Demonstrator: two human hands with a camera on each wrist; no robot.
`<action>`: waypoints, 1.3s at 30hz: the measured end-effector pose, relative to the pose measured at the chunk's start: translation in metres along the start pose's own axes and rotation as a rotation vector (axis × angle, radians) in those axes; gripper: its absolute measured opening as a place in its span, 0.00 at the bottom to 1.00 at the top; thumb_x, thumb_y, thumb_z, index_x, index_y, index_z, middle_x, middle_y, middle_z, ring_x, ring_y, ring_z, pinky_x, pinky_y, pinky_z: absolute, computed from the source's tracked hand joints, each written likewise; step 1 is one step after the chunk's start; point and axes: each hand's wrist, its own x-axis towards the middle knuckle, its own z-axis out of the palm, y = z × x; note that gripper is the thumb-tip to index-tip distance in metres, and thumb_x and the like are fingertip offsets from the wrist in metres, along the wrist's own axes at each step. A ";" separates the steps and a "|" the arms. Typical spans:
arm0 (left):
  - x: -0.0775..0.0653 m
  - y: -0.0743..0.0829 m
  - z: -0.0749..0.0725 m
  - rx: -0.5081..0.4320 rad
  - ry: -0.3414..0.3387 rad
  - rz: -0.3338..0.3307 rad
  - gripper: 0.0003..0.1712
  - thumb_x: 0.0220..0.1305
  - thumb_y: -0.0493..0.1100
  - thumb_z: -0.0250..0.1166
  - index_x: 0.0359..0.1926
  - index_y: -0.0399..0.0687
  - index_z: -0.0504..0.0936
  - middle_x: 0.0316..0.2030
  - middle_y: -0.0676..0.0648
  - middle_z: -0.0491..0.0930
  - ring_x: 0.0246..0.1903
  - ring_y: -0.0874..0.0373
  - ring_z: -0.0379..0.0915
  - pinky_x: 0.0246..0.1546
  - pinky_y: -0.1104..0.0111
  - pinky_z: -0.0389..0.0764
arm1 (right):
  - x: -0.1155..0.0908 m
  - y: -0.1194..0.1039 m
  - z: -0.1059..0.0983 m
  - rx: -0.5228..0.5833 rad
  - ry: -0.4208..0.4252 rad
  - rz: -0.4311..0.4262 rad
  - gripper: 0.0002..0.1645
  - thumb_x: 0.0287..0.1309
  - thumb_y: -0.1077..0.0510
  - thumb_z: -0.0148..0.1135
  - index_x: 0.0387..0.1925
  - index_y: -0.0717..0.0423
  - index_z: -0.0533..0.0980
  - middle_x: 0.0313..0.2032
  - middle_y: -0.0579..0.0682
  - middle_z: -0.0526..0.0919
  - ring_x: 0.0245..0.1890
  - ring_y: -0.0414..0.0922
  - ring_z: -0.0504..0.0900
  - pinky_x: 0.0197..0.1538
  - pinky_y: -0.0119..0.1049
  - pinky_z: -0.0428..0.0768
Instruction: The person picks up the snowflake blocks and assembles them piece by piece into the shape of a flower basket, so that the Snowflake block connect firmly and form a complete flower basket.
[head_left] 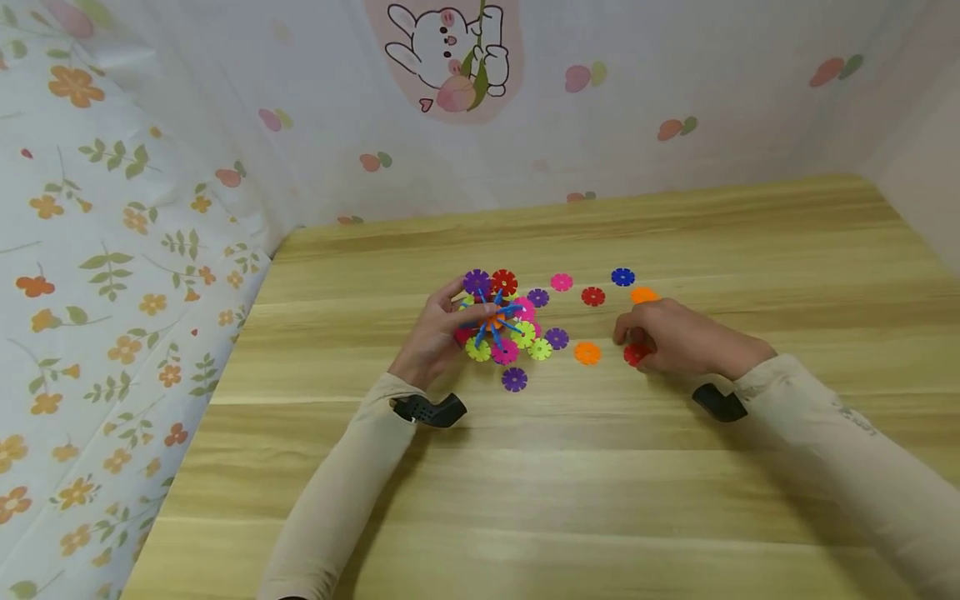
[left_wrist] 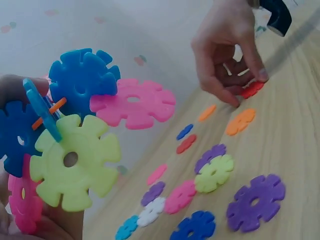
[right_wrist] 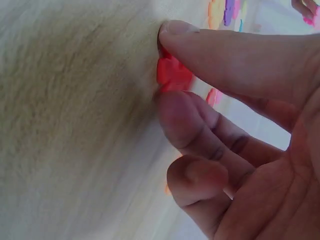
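Observation:
In the head view, my left hand (head_left: pixel 433 337) holds up a cluster of slotted plastic discs (head_left: pixel 492 317), with an orange centre, blue discs around it and purple, red, pink and yellow-green discs outside. The left wrist view shows a yellow-green disc (left_wrist: pixel 102 172) of this cluster up close, beside a pink one (left_wrist: pixel 150 107). To the right, my right hand (head_left: pixel 663 333) pinches a red slotted disc (right_wrist: pixel 175 75) between thumb and finger, low at the tabletop. Part of that red disc is covered by the fingers.
Between the hands lie loose discs: an orange one (head_left: pixel 587 353), a red one (head_left: pixel 593 296), a blue one (head_left: pixel 622 277) and several others. A purple disc (head_left: pixel 514 380) lies nearest me. Behind the wooden table (head_left: pixel 525 500) hangs a printed curtain (head_left: pixel 615 142).

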 end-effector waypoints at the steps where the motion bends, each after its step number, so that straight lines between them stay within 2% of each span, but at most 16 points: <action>1: 0.000 -0.001 0.001 -0.002 0.001 -0.007 0.31 0.67 0.31 0.61 0.69 0.43 0.68 0.41 0.52 0.87 0.40 0.60 0.87 0.42 0.67 0.88 | 0.000 0.000 0.000 0.010 -0.002 0.005 0.18 0.44 0.71 0.76 0.39 0.57 0.82 0.30 0.45 0.81 0.29 0.41 0.73 0.33 0.30 0.77; 7: 0.001 -0.002 0.001 0.015 0.029 -0.010 0.34 0.67 0.32 0.61 0.73 0.43 0.65 0.44 0.51 0.85 0.41 0.61 0.86 0.42 0.67 0.88 | 0.003 0.004 0.002 0.037 0.007 0.002 0.16 0.45 0.69 0.76 0.37 0.56 0.81 0.30 0.45 0.81 0.29 0.41 0.73 0.33 0.29 0.76; 13: 0.000 -0.003 0.003 0.034 0.013 -0.050 0.30 0.67 0.33 0.62 0.69 0.45 0.69 0.45 0.51 0.85 0.42 0.60 0.86 0.45 0.67 0.87 | 0.012 -0.001 0.003 -0.025 0.061 -0.026 0.11 0.50 0.64 0.75 0.36 0.54 0.82 0.32 0.46 0.83 0.31 0.40 0.74 0.37 0.35 0.78; 18: 0.002 -0.001 0.004 0.028 -0.005 -0.019 0.28 0.68 0.33 0.61 0.68 0.45 0.70 0.45 0.50 0.85 0.43 0.60 0.86 0.44 0.66 0.88 | 0.038 -0.020 0.009 -0.056 0.113 -0.074 0.14 0.52 0.62 0.74 0.42 0.58 0.84 0.42 0.52 0.86 0.43 0.49 0.83 0.51 0.48 0.83; 21: 0.004 0.002 0.006 0.027 -0.005 -0.007 0.28 0.68 0.33 0.60 0.68 0.46 0.70 0.45 0.51 0.86 0.42 0.60 0.86 0.43 0.66 0.88 | 0.053 -0.032 0.016 -0.055 0.113 -0.123 0.18 0.52 0.63 0.74 0.47 0.59 0.84 0.46 0.53 0.87 0.48 0.52 0.84 0.56 0.50 0.83; 25: 0.004 0.003 0.006 0.018 -0.001 -0.015 0.28 0.68 0.32 0.60 0.68 0.46 0.70 0.44 0.51 0.86 0.43 0.60 0.86 0.43 0.66 0.88 | 0.064 -0.042 0.024 -0.054 0.126 -0.176 0.16 0.50 0.68 0.74 0.43 0.57 0.86 0.43 0.52 0.89 0.43 0.49 0.87 0.51 0.45 0.86; 28: 0.003 0.005 0.003 0.009 0.004 -0.008 0.28 0.68 0.32 0.60 0.68 0.45 0.69 0.44 0.52 0.86 0.43 0.60 0.86 0.44 0.66 0.88 | 0.067 -0.043 0.026 -0.048 0.126 -0.179 0.14 0.49 0.69 0.74 0.40 0.56 0.86 0.40 0.51 0.89 0.40 0.47 0.86 0.47 0.43 0.87; 33: 0.002 0.010 -0.001 0.002 0.023 -0.003 0.29 0.68 0.34 0.60 0.69 0.47 0.68 0.45 0.50 0.85 0.42 0.59 0.86 0.42 0.65 0.88 | 0.064 -0.039 0.019 0.021 0.077 -0.120 0.10 0.52 0.71 0.71 0.36 0.56 0.85 0.34 0.50 0.87 0.35 0.44 0.81 0.43 0.40 0.86; 39: 0.003 0.014 -0.004 0.005 0.042 0.012 0.26 0.69 0.35 0.60 0.67 0.47 0.70 0.44 0.50 0.85 0.41 0.59 0.86 0.40 0.64 0.89 | 0.059 -0.034 0.008 0.122 0.107 -0.085 0.10 0.57 0.71 0.66 0.29 0.54 0.81 0.28 0.48 0.83 0.28 0.42 0.74 0.35 0.35 0.78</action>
